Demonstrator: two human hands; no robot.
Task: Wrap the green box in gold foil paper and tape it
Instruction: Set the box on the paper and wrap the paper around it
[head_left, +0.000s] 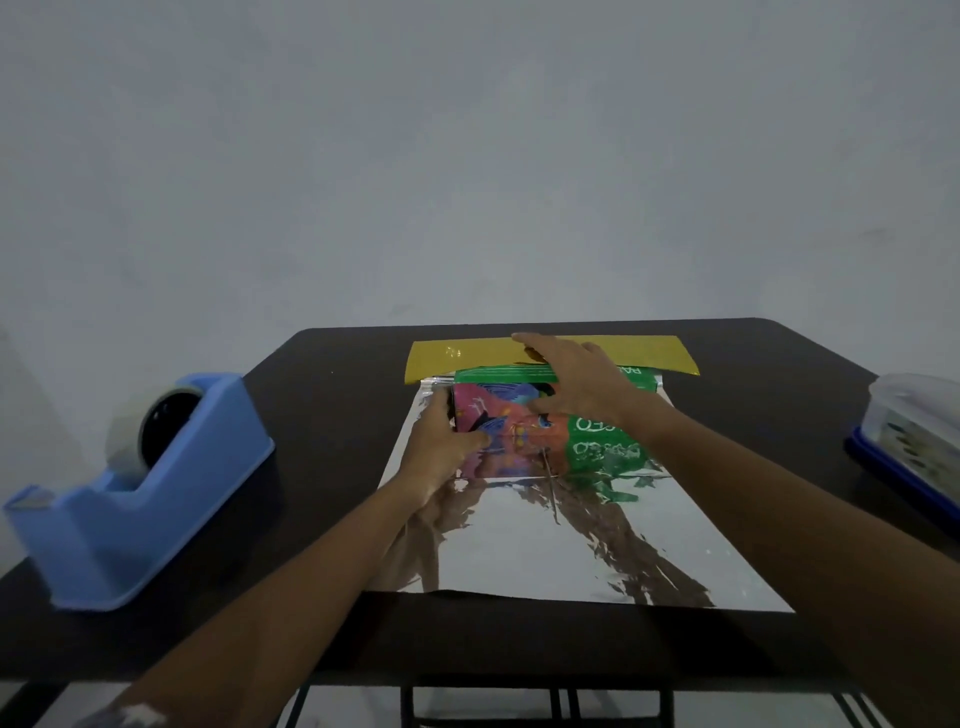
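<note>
Right now the fingers (527, 343) of the right hand (576, 387) lie straight and a little apart, the tips on the gold flap (467, 356), the palm over the top of the box (493, 374). Fingers of the left hand (441, 447) curl round the box's left end, with the thumb on its near face, so that hand holds the box in place. Whether the right thumb presses on anything I cannot tell.

The box lies lengthwise on the foil (545, 545), near the table's (332, 395) far edge. Silver side up, the foil runs from there to the near edge. Only the flap beyond the box shows gold.

The step in hand looks like bringing that flap up and over the box. To do it well, I would keep the left hand firm so the box does not slide on the slick sheet. I would draw the flap tight against the far edge and smooth it flat along the whole length before creasing. Foil wrinkles easily and keeps every wrinkle.

A dispenser (140, 478) stands at the left edge, within reach of the left hand. A tub (914, 431) sits at the right edge.
</note>
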